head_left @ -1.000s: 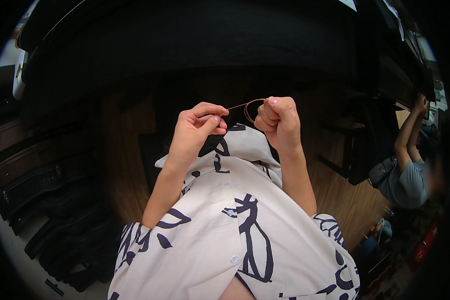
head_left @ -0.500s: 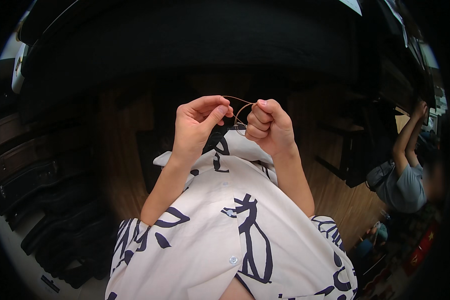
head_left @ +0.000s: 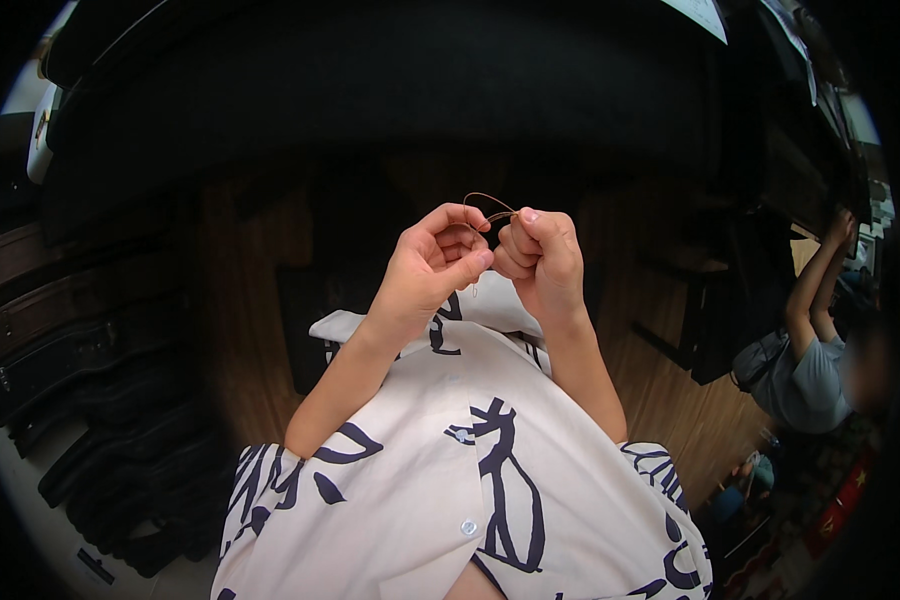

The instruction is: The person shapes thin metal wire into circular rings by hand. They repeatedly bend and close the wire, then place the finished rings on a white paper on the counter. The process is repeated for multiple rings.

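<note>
In front of my chest, a thin copper-coloured string (head_left: 487,196) is bent into loops between my two hands. My right hand (head_left: 540,248) is closed in a fist, with thumb and index finger pinching the gathered string. My left hand (head_left: 432,258) curls loosely around the other side of the loops, index finger and thumb bent towards the right hand. A strand passes behind its index finger, and a small end hangs below the fingers. Exactly where the left fingertips press on the string is partly hidden.
A black surface (head_left: 390,90) spans the far side. Several dark cases (head_left: 50,345) stand in a row at left. At right, a person in a grey shirt (head_left: 805,385) reaches forward. Wooden floor (head_left: 660,400) shows beside me, and white paper (head_left: 705,15) lies at top right.
My left hand has moved right, close to the right hand, and its fingers have curled more. The string's loop now arches higher and narrower between them. The right hand has barely moved.
</note>
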A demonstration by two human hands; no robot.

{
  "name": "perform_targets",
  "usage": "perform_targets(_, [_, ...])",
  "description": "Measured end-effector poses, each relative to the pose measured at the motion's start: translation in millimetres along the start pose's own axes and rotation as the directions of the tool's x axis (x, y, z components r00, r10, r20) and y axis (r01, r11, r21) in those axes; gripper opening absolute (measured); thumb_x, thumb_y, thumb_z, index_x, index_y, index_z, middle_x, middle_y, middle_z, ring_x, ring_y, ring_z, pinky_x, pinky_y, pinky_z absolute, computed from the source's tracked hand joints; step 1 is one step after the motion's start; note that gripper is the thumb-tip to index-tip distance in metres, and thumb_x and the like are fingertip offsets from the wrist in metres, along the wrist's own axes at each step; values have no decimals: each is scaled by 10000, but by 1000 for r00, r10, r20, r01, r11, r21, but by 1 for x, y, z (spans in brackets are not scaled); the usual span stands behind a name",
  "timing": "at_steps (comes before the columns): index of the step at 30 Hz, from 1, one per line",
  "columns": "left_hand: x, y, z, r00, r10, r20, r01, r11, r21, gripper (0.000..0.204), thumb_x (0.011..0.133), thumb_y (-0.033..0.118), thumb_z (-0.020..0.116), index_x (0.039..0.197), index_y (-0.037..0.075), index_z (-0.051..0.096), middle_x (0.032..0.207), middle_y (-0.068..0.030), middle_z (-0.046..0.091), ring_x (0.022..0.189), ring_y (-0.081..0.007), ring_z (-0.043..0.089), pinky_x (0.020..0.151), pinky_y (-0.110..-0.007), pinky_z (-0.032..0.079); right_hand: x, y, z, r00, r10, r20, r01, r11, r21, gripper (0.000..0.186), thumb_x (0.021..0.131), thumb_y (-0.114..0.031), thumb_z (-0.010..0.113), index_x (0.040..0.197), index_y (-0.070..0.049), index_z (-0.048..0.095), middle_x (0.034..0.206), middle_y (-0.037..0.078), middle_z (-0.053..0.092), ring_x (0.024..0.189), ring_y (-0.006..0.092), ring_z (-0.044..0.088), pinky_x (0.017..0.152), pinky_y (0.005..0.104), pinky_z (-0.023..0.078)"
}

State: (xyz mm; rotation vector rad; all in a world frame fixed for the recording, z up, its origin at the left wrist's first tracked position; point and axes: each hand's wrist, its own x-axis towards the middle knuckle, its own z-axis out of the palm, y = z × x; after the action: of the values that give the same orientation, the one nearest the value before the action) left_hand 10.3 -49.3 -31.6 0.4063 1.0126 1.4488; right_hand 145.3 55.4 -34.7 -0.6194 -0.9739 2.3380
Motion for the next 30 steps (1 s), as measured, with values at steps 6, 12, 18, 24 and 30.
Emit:
perform_targets(6, [1, 3, 2, 1000, 23, -5, -22, 988, 155, 452, 822, -19, 738, 1259, -14, 622, 1053, -52, 638, 727, -62, 564, 655, -201, 491, 3, -4, 1, 990, -139, -24, 137, 987, -78, 433, 993, -181, 479, 591, -97, 342, 541, -45, 281, 461, 62, 212, 436, 268, 176])
perform_targets(12, [-3, -5, -15, 997, -58, -59, 71, 966, 248, 302, 842, 14, 744, 1142, 4, 703, 916, -59, 698, 710, -90, 606, 664, -229, 529, 4, -12, -6, 985, -167, -52, 163, 984, -74, 445, 979, -194, 495, 575, -110, 328, 524, -45, 270, 455, 59, 204, 433, 265, 160])
perform_targets(18, [6, -12, -24, 980, 159, -119, -145, 983, 116, 182, 850, -21, 730, 1025, 26, 744, 869, -91, 715, 859, -171, 714, 799, -283, 580, 3, -15, -6, 1000, -20, 13, 17, 989, 149, 464, 990, -228, 445, 569, -143, 269, 499, -46, 230, 430, 74, 177, 425, 276, 154])
perform_targets(24, [10, -14, -13, 972, 201, -123, -222, 957, -189, 157, 858, -7, 725, 1011, 30, 736, 914, -121, 722, 909, -215, 725, 802, -274, 596, 7, -9, -7, 990, 94, 103, -126, 924, 362, 464, 1012, -246, 403, 583, -165, 244, 497, -52, 213, 420, 78, 169, 422, 282, 154])
perform_targets(30, [8, -13, -15, 1000, 10, 0, -9, 928, -372, 158, 889, 47, 714, 1046, 62, 713, 895, -119, 705, 758, -152, 676, 648, -195, 539, 10, -7, -7, 986, 126, 108, -156, 929, 337, 471, 1027, -261, 394, 587, -165, 254, 506, -54, 220, 420, 78, 174, 424, 277, 161])
